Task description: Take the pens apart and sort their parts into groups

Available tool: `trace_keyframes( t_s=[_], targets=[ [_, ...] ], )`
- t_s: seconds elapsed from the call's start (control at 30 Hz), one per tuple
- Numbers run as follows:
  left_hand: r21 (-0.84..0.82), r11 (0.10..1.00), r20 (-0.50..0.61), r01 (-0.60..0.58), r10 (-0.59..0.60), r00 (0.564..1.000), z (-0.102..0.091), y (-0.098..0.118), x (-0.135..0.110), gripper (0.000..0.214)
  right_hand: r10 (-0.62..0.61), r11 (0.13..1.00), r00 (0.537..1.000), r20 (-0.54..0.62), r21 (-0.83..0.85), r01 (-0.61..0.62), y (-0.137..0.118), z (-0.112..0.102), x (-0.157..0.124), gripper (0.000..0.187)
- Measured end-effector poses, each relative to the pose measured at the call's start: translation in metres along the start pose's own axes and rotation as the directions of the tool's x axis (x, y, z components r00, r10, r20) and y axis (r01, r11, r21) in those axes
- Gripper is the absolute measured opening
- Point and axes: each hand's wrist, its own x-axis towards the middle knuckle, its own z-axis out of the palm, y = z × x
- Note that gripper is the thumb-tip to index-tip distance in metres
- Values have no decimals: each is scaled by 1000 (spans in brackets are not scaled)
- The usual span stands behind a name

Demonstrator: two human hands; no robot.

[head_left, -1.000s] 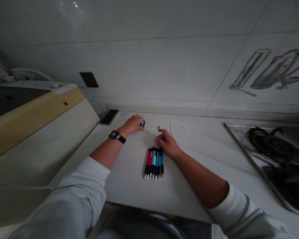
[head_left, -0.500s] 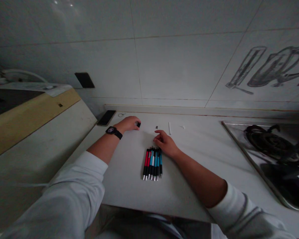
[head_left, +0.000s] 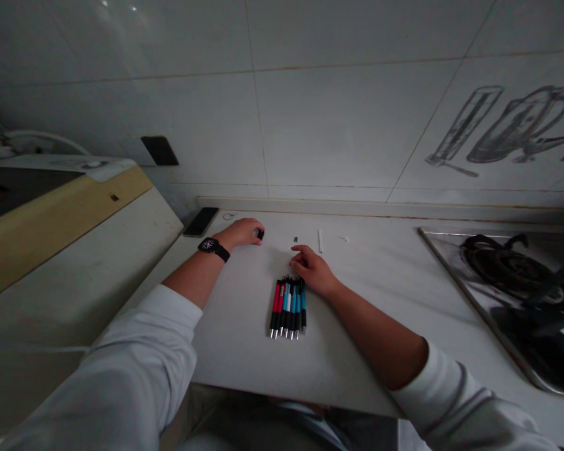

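My left hand (head_left: 245, 232), with a dark watch on its wrist, is closed around a small black object (head_left: 261, 235) on the white counter; its exact kind cannot be made out. To the right, my right hand (head_left: 313, 269) rests on the counter with loosely bent fingers and nothing visible between them. Just below its fingertips lies a row of several click pens (head_left: 288, 308), red ones on the left, blue ones and a white one further right, metal tips toward me. Past my right fingertips lie a tiny dark piece (head_left: 296, 239) and a thin white stick (head_left: 320, 241).
A phone (head_left: 201, 222) lies at the back left, with a thin ring (head_left: 228, 216) beside it. A small white piece (head_left: 345, 238) sits right of the stick. The gas stove (head_left: 512, 275) borders the counter on the right, and a pale cabinet (head_left: 98, 250) stands at left.
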Motion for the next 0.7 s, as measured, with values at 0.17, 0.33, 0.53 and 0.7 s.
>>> trace_keyframes(
  t_s=[0.17, 0.33, 0.53, 0.7],
  targets=[
    [-42, 999, -89, 13, -17, 996, -20, 8, -9, 48, 5, 1000, 1000, 14, -7, -5, -1, -2, -1, 41],
    [-126, 992, -336, -10, -33, 941, -59, 33, -30, 30, -4, 999, 1000, 1, 33, 4, 0, -3, -2, 41],
    [-390, 920, -505, -38, -179, 844, -71, 92, -66, 22, 34, 994, 997, -69, -103, -41, -12, -18, -4, 29],
    [-562, 818, -441, -121, -172, 881, -24, 131, -86, 25, 90, 871, 995, 36, -488, -61, -41, -34, -19, 19]
  ],
)
